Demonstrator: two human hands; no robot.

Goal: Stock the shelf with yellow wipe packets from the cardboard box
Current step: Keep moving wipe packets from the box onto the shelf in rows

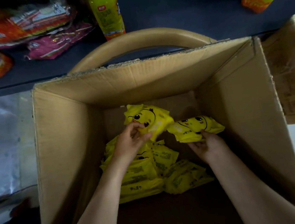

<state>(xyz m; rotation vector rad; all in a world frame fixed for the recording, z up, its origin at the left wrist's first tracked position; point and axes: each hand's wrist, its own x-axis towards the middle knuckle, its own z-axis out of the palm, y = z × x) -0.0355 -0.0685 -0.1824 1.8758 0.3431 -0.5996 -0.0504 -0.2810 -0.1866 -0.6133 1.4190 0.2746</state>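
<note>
Cardboard box, yellow wipe packets inside

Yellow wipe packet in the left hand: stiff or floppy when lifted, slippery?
Probably soft: the packet bends and crumples where the left hand pinches it. Likely light, since a pinch alone holds it up. Its smooth, shiny film may be a bit slippery.

Bare forearms, bare hands
</note>
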